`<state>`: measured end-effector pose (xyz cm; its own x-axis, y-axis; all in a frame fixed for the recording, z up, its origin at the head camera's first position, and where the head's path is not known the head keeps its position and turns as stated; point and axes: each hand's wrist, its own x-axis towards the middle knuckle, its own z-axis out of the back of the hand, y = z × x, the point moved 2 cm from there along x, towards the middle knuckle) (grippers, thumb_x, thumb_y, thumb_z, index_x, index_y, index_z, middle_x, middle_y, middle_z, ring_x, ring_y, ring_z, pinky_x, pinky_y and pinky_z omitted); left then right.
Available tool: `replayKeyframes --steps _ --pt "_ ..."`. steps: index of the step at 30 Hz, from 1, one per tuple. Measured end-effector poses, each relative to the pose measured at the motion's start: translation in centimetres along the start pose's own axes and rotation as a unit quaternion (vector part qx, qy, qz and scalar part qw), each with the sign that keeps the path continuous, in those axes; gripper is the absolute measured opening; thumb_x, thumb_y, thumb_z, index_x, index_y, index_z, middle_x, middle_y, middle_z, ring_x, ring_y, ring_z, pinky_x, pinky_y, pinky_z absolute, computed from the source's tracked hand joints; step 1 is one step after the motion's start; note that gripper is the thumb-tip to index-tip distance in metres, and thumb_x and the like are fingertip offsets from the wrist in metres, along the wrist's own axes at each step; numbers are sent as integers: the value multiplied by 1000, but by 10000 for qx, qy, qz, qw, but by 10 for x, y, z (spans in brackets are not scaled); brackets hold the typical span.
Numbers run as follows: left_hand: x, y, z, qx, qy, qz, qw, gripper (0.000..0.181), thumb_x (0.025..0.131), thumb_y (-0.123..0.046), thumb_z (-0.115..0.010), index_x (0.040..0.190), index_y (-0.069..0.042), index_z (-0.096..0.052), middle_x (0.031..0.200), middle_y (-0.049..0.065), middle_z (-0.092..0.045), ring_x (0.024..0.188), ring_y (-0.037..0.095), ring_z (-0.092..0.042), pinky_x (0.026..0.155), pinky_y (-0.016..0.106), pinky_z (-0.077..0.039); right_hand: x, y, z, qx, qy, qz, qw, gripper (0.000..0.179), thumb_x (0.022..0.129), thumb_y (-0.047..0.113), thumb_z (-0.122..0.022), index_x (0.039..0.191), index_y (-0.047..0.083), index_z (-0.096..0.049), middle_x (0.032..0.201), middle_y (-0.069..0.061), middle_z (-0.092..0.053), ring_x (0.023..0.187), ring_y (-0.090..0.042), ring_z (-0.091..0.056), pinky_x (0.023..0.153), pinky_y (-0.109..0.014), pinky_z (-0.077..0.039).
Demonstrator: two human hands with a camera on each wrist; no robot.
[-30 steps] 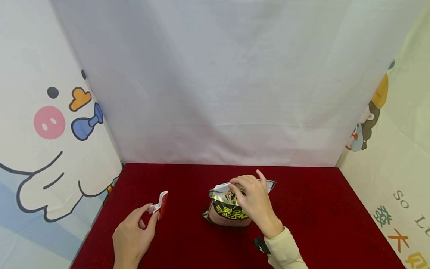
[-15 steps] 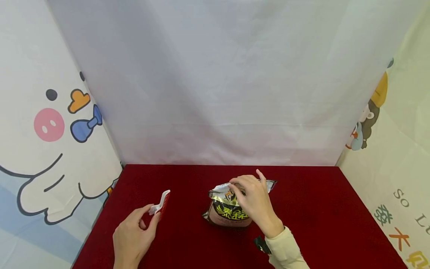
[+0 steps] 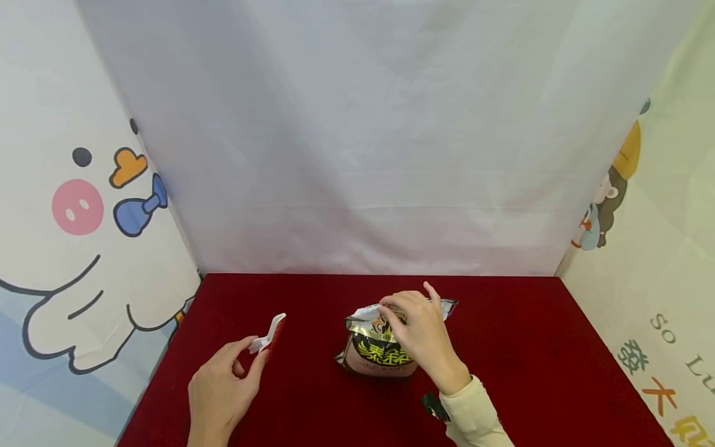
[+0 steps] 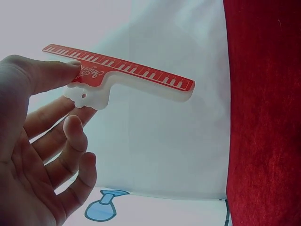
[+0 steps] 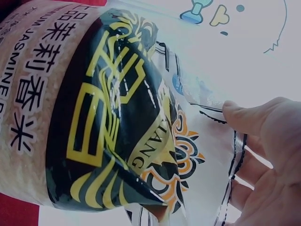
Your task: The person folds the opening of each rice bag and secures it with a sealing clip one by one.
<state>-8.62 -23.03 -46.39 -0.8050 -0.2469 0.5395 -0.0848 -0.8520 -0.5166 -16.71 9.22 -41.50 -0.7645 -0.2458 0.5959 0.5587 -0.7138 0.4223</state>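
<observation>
My left hand pinches a red and white plastic clip between thumb and fingers, held to the left of the bag. In the left wrist view the clip has a long red bar with a piano-key pattern and a white scalloped grip under my thumb. My right hand pinches the top edge of a jasmine rice bag, which stands upright on the table. The right wrist view shows the bag's clear lower part full of rice and its upper part flattened, with my thumb at the edge.
A dark red cloth covers the table. A white curtain hangs behind it, with printed cartoon curtains on the left and right. A small black object sits at my right sleeve.
The clip has turned slightly in my left hand's grip, its far end shifting a little to the right, with less of the red face showing. My right hand and the rice bag stay put.
</observation>
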Motion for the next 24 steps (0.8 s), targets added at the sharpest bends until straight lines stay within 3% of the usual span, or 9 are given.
replayKeyframes --steps 12,24 --pt "1 -6 -4 -76 -81 -337 9994 27 80 -19 -91 105 -15 -83 65 -8 -56 58 0 -40 51 25 -37 0 1 0 33 47 -56 10000 10 91 12 -84 100 14 -83 101 0 -82 103 -25 -74 123 -69 -29" --pt "6 -16 -10 -126 179 -389 9990 29 80 -20 -92 107 -14 -83 69 -3 -64 59 1 -43 51 23 -39 -1 1 1 83 61 -58 9999 9 91 13 -85 100 13 -83 100 0 -82 102 -24 -74 123 -70 -29"
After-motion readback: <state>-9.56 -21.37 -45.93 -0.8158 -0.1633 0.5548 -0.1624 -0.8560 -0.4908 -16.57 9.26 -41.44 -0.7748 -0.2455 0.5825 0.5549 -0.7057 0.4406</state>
